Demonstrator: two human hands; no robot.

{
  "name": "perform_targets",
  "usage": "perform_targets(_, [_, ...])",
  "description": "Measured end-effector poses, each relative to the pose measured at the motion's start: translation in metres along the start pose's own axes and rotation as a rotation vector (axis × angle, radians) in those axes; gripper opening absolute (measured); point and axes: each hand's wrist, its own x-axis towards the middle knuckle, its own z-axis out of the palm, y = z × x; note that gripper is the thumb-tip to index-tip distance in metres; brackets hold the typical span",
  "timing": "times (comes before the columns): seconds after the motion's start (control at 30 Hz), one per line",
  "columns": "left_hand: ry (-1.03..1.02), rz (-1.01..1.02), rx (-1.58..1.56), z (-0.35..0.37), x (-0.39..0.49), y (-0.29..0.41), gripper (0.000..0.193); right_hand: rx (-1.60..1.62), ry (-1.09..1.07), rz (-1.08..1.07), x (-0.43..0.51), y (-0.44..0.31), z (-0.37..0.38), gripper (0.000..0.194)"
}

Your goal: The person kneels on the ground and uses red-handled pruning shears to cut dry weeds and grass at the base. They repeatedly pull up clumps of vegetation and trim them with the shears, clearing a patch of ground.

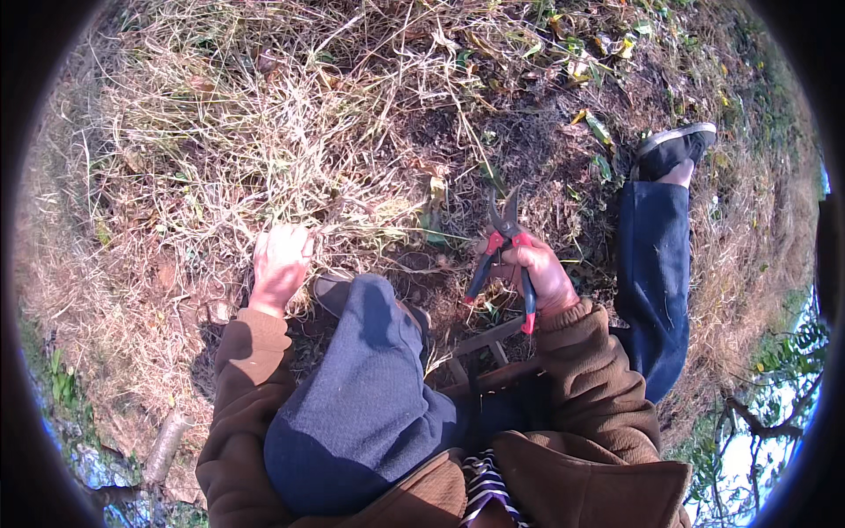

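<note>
My right hand (541, 270) grips a pair of pruning shears (507, 231) with red and dark blue handles; the metal blades stand apart and point away from me. To the left, my left hand (282, 264) is closed at the near edge of a mat of dry grass (297, 158), its fingertips hidden in the stalks. Whether it holds any grass I cannot tell. A few green and pale blades (403, 228) lie between the two hands, close to the shears.
My bent knee and a shoe (332, 290) are between my arms. My other shoe (676, 148) rests on the ground at right. Part of a wooden frame (488, 340) shows beneath me. A tree trunk (168, 445) stands at lower left, with branches (759, 426) at lower right.
</note>
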Motion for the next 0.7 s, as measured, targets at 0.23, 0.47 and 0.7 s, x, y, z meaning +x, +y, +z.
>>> perform_targets(0.23, [0.041, 0.135, -0.073, -0.094, 0.051, 0.058, 0.054, -0.235, -0.021, -0.229, -0.014, -0.042, 0.019, 0.039])
perform_targets(0.47, [0.022, 0.342, -0.338, 0.011, 0.137, 0.132, 0.035, -0.293, 0.033, -0.153, -0.013, -0.031, 0.027, 0.034])
perform_targets(0.7, [-0.381, 0.108, 0.020, 0.079, 0.064, 0.078, 0.027, -0.514, -0.049, 0.081, -0.005, -0.004, 0.019, 0.028])
